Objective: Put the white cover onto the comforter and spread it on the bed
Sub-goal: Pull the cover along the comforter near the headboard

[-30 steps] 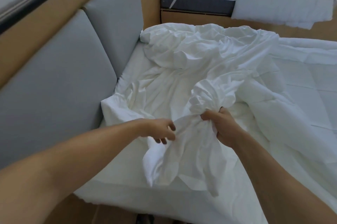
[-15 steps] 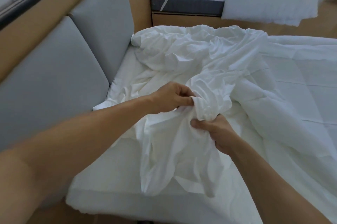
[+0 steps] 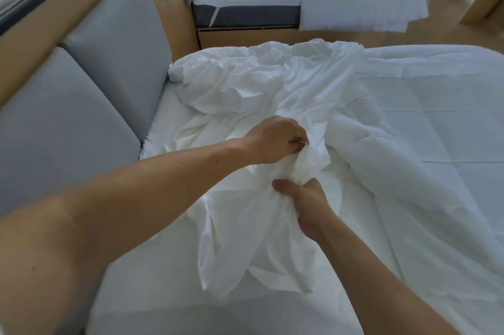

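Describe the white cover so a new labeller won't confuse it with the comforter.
Start at the near bed, against the grey padded headboard. The white cover is the thin, wrinkled cloth heaped at its headboard end, bunched in the left hand and right hand. Unlike the comforter to its right, it is limp creased fabric, not puffy and quilted.

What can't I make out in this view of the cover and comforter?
Head view, the only one:
Fingertips of the left hand and right hand: buried in the bunched white cover they grip.
The cover's opening and corners: lost in its folds.
Far side of the comforter: cut off by the right edge.
Near edge of the bed: cut off by the bottom edge.
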Available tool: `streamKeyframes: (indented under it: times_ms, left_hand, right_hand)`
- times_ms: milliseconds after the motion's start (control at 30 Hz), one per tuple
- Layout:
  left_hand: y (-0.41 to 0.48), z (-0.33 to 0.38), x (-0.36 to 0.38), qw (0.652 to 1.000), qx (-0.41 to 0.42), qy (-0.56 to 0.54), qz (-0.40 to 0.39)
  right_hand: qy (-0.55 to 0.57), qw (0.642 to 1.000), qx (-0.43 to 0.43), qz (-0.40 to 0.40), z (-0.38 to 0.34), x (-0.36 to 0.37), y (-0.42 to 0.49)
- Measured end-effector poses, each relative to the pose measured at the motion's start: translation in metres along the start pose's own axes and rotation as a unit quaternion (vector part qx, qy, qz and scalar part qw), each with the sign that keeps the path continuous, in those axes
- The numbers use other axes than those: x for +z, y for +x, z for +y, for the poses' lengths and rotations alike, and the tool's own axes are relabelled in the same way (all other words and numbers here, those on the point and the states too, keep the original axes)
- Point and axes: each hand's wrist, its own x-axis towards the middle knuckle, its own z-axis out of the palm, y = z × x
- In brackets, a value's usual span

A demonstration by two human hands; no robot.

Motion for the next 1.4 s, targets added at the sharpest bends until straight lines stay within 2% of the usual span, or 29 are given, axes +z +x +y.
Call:
streamKeyframes:
  times_ms: [67,133,200,267,333,367,433,500,567,700,800,867,967,1100,1167,1233,1300,1400]
  left_hand:
    - [-0.002,-0.021,0.006,0.999,-0.009,0.043,0.019]
    - [-0.012,-0.040,0.020,0.998,-0.036,0.040,0.038]
    - [-0.027,-0.052,0.036,0.993,-0.090,-0.036,0.068]
    - [-0.038,-0.062,0.049,0.970,-0.190,-0.138,0.067]
    - [-0.049,-0.071,0.060,0.941,-0.272,-0.196,-0.044]
    - [-0.055,-0.074,0.066,0.923,-0.281,-0.233,-0.120]
    - [-0.064,-0.072,0.074,0.885,-0.243,-0.328,-0.226]
    - [-0.067,-0.064,0.077,0.864,-0.197,-0.385,-0.259]
    - [-0.065,-0.055,0.076,0.877,-0.175,-0.367,-0.255]
    - [-0.061,-0.056,0.064,0.917,-0.170,-0.309,-0.186]
    - [-0.056,-0.051,0.040,0.909,-0.151,-0.355,-0.156]
    - [-0.051,-0.041,0.019,0.912,-0.133,-0.341,-0.184]
    - [-0.042,-0.031,-0.011,0.936,-0.123,-0.232,-0.235]
    - [-0.036,-0.019,-0.039,0.931,-0.124,-0.059,-0.338]
    - [-0.033,-0.013,-0.047,0.945,-0.077,0.042,-0.315]
    - [-0.029,-0.007,-0.047,0.973,-0.006,0.097,-0.208]
    - [-0.026,-0.007,-0.042,0.990,-0.002,0.041,-0.136]
    - [-0.027,-0.010,-0.023,0.982,-0.083,-0.082,-0.147]
  right_hand:
    - [-0.086,0.996,0.003,0.028,-0.006,-0.010,-0.001]
    - [-0.172,0.983,-0.017,0.054,-0.010,-0.021,-0.002]
    - [-0.181,0.981,-0.039,0.065,-0.012,-0.031,-0.002]
    - [-0.114,0.990,-0.047,0.072,-0.015,-0.038,-0.002]
    - [-0.026,0.997,-0.048,0.056,-0.018,-0.043,-0.002]
    - [0.004,0.998,-0.046,0.040,-0.020,-0.043,-0.002]
    - [0.031,0.999,-0.032,0.004,-0.023,-0.040,-0.003]
    - [0.031,0.999,-0.018,-0.009,-0.021,-0.038,-0.001]
    - [0.025,1.000,-0.010,-0.002,-0.017,-0.038,0.001]
    - [-0.005,1.000,0.002,-0.023,-0.016,-0.037,0.002]
    - [-0.042,0.998,-0.012,-0.036,-0.016,-0.037,0.004]
    - [-0.036,0.998,-0.029,-0.046,-0.018,-0.036,0.004]
    - [-0.023,0.994,-0.062,-0.087,-0.023,-0.036,0.002]
    - [-0.037,0.993,-0.062,-0.097,-0.031,-0.039,0.002]
    - [-0.067,0.991,-0.050,-0.106,-0.033,-0.041,0.003]
    - [-0.108,0.985,-0.026,-0.133,-0.036,-0.041,0.003]
    - [-0.121,0.980,-0.011,-0.156,-0.038,-0.040,0.002]
    - [-0.096,0.984,-0.015,-0.150,-0.038,-0.036,0.001]
